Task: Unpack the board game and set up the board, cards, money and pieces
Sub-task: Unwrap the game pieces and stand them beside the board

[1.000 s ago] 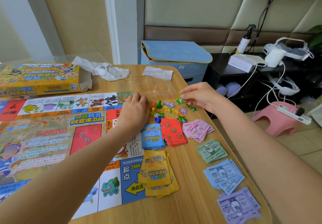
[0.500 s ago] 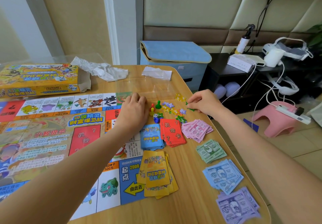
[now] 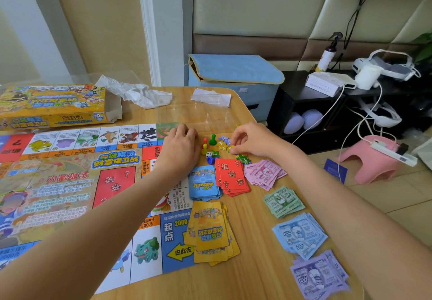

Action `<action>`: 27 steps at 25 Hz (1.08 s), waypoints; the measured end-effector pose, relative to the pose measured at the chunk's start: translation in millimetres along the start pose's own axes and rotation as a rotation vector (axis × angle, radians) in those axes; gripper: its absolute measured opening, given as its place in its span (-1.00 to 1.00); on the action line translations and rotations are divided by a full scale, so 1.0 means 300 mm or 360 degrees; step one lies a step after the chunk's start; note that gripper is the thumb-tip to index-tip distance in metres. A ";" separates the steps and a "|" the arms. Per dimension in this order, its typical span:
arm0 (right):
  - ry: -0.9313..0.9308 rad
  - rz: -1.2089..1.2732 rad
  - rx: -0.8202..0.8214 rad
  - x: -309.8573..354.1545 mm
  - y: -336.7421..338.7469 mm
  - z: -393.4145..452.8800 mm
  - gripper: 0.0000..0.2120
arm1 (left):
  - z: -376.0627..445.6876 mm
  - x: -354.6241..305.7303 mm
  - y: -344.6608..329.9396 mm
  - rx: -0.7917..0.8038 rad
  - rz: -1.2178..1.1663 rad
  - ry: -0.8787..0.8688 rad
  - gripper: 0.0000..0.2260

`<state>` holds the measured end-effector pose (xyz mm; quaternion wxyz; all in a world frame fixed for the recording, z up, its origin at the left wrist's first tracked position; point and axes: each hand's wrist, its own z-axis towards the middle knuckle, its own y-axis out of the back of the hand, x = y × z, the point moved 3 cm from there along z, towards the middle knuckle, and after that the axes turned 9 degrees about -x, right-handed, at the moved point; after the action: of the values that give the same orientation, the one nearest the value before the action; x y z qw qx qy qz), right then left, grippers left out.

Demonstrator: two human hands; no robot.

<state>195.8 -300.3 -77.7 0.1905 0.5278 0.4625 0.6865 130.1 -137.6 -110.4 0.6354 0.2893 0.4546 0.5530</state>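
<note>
Two hands over the far edge of the table (image 3: 257, 264). Left hand (image 3: 181, 146) rests knuckles-up on the board (image 3: 70, 194) corner, fingers curled under; whether it holds anything, cannot tell. Just right of it stand the pawns (image 3: 208, 144): red, yellow, green, with a die (image 3: 208, 154) beside them. Right hand (image 3: 253, 139) hovers over the star tokens (image 3: 223, 142), fingertips pinched together on one of them. Green star (image 3: 243, 158) lies just below that hand. Nearer the person: blue cards (image 3: 203, 183), red cards (image 3: 232, 176), yellow cards (image 3: 212, 232). Money in separate heaps along the right edge: pink (image 3: 264, 173), green (image 3: 282, 201), blue (image 3: 299, 234), purple (image 3: 319, 274). Box (image 3: 51, 105) at far left.
</note>
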 end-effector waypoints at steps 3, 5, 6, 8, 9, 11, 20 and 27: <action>-0.0045 0.0086 0.0065 0.002 -0.003 0.001 -0.88 | -0.001 0.000 0.001 -0.0007 -0.0008 -0.0003 -0.70; -0.0117 0.0350 0.0046 0.004 0.013 0.000 -0.88 | -0.001 0.001 0.002 -0.0006 -0.0003 -0.0004 -0.70; -0.0161 0.0507 -0.0032 0.001 0.032 0.002 -0.89 | 0.000 0.000 0.001 -0.0008 -0.0008 -0.0004 -0.70; -0.0266 0.0732 -0.0295 -0.020 0.086 0.014 -0.87 | 0.000 -0.001 -0.001 -0.0021 -0.0026 -0.0002 -0.70; -0.0307 0.0746 -0.0418 -0.036 0.107 0.021 -0.84 | 0.000 0.000 -0.001 -0.0023 -0.0024 0.0000 -0.71; -0.0349 0.0692 -0.0539 -0.066 0.124 0.033 -0.81 | 0.001 0.001 -0.001 -0.0016 -0.0006 0.0002 -0.70; -0.0051 0.0056 -0.0471 -0.034 0.025 0.041 -0.95 | 0.001 0.001 0.000 0.0002 0.0005 -0.0001 -0.70; 0.0076 0.0026 -0.0394 -0.008 -0.004 0.055 -0.91 | 0.000 0.000 0.004 0.0003 -0.0009 0.0006 -0.70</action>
<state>211.4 -294.4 -79.7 0.2374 0.4875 0.3742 0.7523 129.5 -137.3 -109.4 0.6360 0.2874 0.4571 0.5514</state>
